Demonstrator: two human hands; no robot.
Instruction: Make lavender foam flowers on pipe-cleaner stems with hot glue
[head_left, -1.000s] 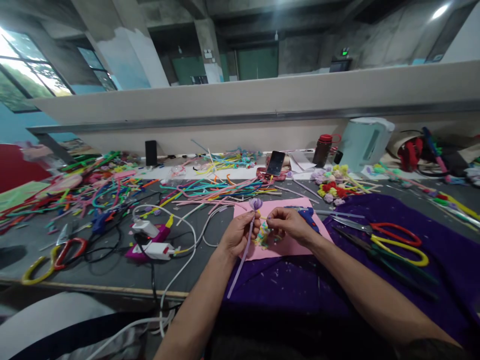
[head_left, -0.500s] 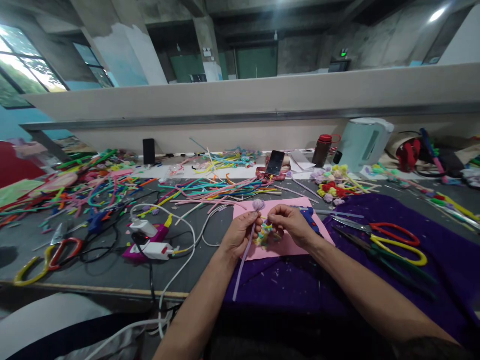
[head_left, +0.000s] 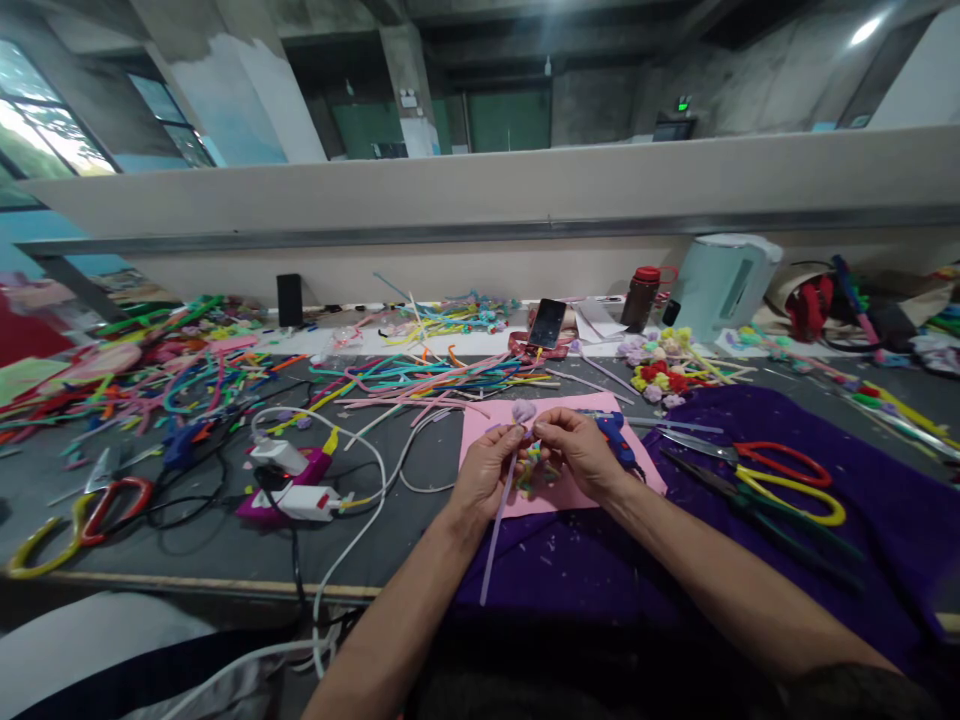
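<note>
Between my hands is a lilac pipe-cleaner flower [head_left: 523, 410], its fuzzy head up and its long stem hanging down over the purple cloth. My left hand [head_left: 489, 465] pinches the stem just beneath the head. Close against it, my right hand [head_left: 576, 446] has thumb and fingertips pressed together at the base of the flower; whatever small piece they hold is hidden. Below the fingers, a small cluster of yellow and teal pieces [head_left: 531, 478] lies on a pink sheet [head_left: 574, 497]. Beside my right hand is a blue glue gun [head_left: 616, 440], partly covered.
Scissors [head_left: 780, 465] and dark green pliers [head_left: 795, 535] lie on the purple cloth [head_left: 720, 425] at right. Left are more scissors [head_left: 97, 510], a power strip [head_left: 319, 465] and cables. Loose pipe cleaners [head_left: 420, 380], a phone [head_left: 547, 325], a bottle [head_left: 642, 300] and a kettle [head_left: 727, 285] stand behind.
My right hand has come left, closing in on my left fingers at the flower's base. The flower head has turned slightly, and the whole view has shifted a little.
</note>
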